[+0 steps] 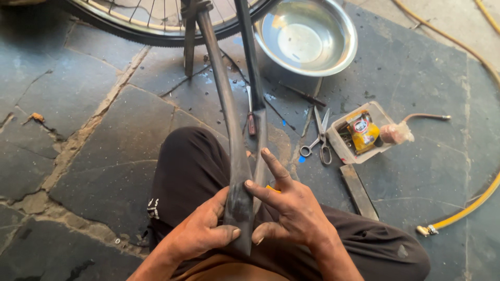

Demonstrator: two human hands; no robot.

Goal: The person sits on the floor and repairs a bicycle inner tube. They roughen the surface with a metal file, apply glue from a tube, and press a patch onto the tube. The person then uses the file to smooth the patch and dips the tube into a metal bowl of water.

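I see the left hand gripping the tube over my knee; the right hand lies half open, fingertips touching the tube.

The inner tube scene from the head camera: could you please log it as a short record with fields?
Held item: black inner tube, folded over the lap
Left hand: grips the tube's left side
Right hand: fingers spread against the tube's right side
Ahead: bicycle wheel and metal bowl
On the floor, right: scissors, plastic tray of small items, yellow hose
Surface: stone floor
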